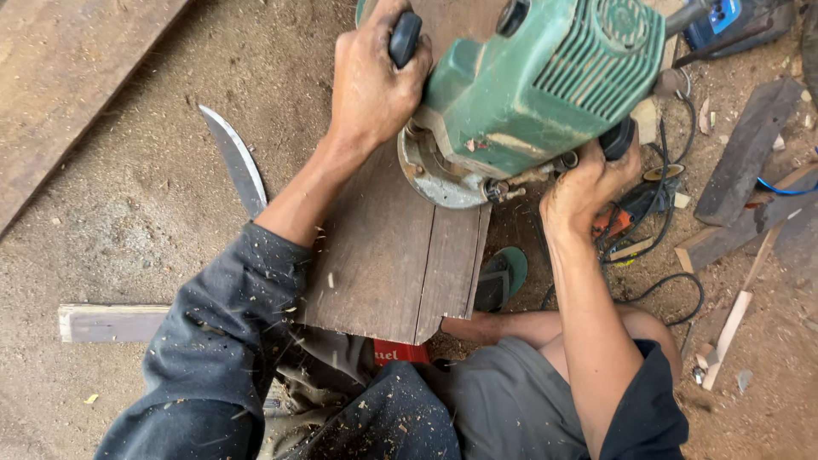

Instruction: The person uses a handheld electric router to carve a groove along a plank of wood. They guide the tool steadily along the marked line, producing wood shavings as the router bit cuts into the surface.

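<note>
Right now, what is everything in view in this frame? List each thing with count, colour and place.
power router: one, green with black knob handles, on the board
wooden board: one, brown, under the router, across the lap
curved blade: one, grey metal, on the sawdust-covered ground, left of the board
plank: one, pale grey, on the ground at lower left
wood offcuts: several, dark and pale, on the ground at right
cables: a few, black, on the ground at right
sandal: one, green and black, beside the board
left hand: gripping the router's left handle
right hand: gripping the router's right handle
</note>
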